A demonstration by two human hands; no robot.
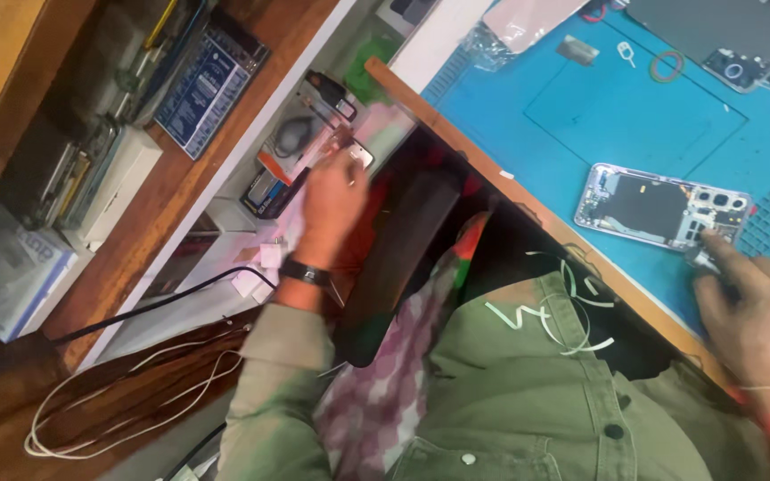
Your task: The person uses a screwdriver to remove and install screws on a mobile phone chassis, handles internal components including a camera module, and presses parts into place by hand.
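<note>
My left hand (331, 203), with a dark band on its wrist, reaches out to the left over an open white drawer (225, 223). Its fingers pinch a small shiny object (359, 156); motion blur hides what it is. My right hand (753, 303) rests on the blue work mat (617, 116) at the right. It grips a small metal tool (700, 256) whose tip touches the near corner of an opened phone (661, 207). The phone lies back-off, showing its dark inside and camera cluster.
The drawer holds small gadgets, a black plug and packets. A brown shelf (135, 232) carries a blue-grey board (209, 78), white boxes and tools. White and black cables (126, 392) trail at lower left. Another phone (733, 36), a ring and small parts lie on the far mat.
</note>
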